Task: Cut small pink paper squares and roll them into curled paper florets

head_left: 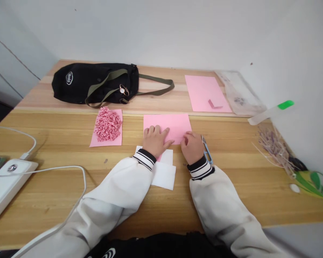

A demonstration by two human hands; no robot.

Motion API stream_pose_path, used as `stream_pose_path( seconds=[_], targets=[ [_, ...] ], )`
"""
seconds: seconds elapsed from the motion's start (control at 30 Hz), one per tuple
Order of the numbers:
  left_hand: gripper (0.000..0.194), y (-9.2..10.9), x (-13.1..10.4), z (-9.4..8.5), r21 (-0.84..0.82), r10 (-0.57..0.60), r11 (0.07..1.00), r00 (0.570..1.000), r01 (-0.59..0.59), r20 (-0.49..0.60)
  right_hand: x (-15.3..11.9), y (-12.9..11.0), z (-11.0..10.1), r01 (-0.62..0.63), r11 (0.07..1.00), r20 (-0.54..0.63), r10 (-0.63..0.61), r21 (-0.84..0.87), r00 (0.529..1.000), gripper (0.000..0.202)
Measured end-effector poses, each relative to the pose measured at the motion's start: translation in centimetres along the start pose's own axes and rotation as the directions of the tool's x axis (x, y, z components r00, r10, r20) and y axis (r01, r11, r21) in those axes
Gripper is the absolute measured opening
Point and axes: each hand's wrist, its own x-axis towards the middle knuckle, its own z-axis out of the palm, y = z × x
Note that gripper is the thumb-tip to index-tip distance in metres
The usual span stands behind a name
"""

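Note:
A sheet of pink paper (174, 123) lies flat in front of me, with a faint crease line along its near edge. My left hand (155, 140) rests on it, fingers spread and pressing down. At the near right corner my right hand (191, 146) has curled fingers, with thumb and forefinger pinching the paper's edge. White paper pieces (164, 175) lie partly under my left wrist, with a bit of pink showing between them. Just right of my right wrist lies a pair of scissors with a light blue handle (207, 153).
Pink stamen-like buds (107, 125) are heaped on a small pink sheet at left. Behind lie a black bag (75, 86), another pink sheet (201, 89) and a clear plastic bag (242, 93). Dried flowers (274, 147) are at right; a white power bank (13, 182) with cable at left.

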Motion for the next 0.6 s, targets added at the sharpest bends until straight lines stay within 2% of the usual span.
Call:
stream_pose_path(
  seconds=[0.6],
  targets=[
    [0.054,0.04,0.02,0.02,-0.016,-0.010,1.000,1.000,0.011,0.003,-0.02,-0.03,0.07,0.039,0.998,0.019,-0.039,-0.051,0.999,0.023]
  ],
)
